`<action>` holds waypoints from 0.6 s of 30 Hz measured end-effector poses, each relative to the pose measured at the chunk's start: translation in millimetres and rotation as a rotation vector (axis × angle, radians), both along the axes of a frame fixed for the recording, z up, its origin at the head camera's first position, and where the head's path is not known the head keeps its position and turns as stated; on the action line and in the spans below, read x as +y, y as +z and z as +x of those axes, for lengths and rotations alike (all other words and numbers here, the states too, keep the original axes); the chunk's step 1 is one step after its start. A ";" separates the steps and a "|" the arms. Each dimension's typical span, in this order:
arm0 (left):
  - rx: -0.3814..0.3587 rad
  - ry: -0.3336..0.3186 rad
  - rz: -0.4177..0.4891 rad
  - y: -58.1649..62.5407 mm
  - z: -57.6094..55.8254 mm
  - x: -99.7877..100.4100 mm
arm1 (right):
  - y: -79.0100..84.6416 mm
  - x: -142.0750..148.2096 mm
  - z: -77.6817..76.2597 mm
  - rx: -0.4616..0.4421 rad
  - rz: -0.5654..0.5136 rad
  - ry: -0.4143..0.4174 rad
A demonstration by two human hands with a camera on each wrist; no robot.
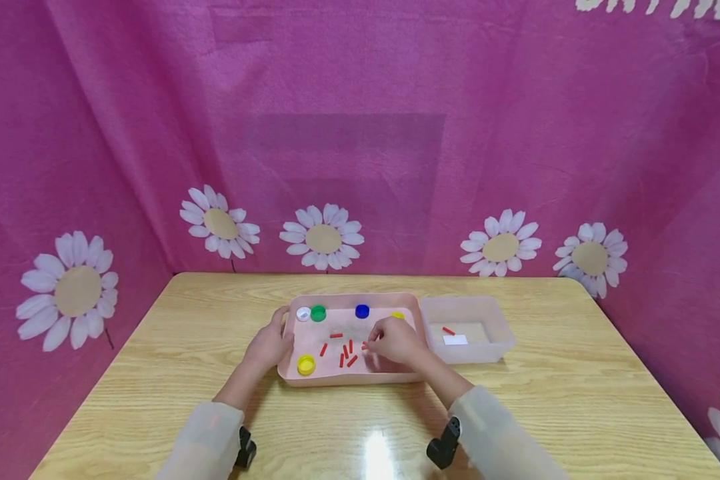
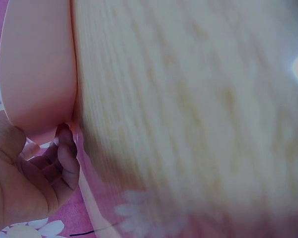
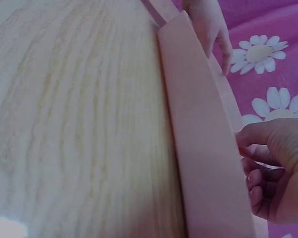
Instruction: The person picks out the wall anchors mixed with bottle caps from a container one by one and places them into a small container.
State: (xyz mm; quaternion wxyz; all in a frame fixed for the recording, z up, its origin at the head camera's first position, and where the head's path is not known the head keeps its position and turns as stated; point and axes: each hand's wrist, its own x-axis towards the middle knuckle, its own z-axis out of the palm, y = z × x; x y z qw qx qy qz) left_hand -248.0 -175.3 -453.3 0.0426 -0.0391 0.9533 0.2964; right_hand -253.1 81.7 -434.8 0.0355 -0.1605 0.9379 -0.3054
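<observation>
A shallow pink tray (image 1: 360, 380) sits on the table, and my left hand (image 1: 269, 343) grips its left end; in the left wrist view the fingers curl against the tray's outer wall (image 2: 37, 64). Several short red sticks (image 1: 352, 361) lie scattered around the middle of the tray. Over its right half, my right hand (image 1: 397, 341) pinches a red stick (image 1: 365, 345) between thumb and fingertips. The right wrist view shows only a bit of red at those fingertips, as the tray wall covers the rest.
Along the tray's back are a white cap (image 1: 303, 313), a green cap (image 1: 318, 313), a blue cap (image 1: 362, 311) and a partly hidden yellow one (image 1: 398, 315). Another yellow cap (image 1: 306, 365) lies front left. A translucent bin (image 1: 499, 333) with one red stick (image 1: 449, 331) adjoins the tray's right side.
</observation>
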 end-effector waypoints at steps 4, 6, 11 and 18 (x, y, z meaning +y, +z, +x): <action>-0.010 0.002 0.002 -0.9 -0.5 0.5 | 3.4 5.5 -2.9 0.051 -0.036 -0.001; -0.009 -0.001 0.003 -1.5 -1.0 0.4 | 5.7 9.3 -4.4 0.063 -0.066 0.017; -0.002 -0.003 0.007 -1.3 -1.2 0.4 | 14.4 18.2 -7.6 0.060 -0.126 0.076; -0.015 0.007 0.016 -2.6 -1.7 -1.1 | 30.1 28.8 -9.2 0.034 -0.062 -0.002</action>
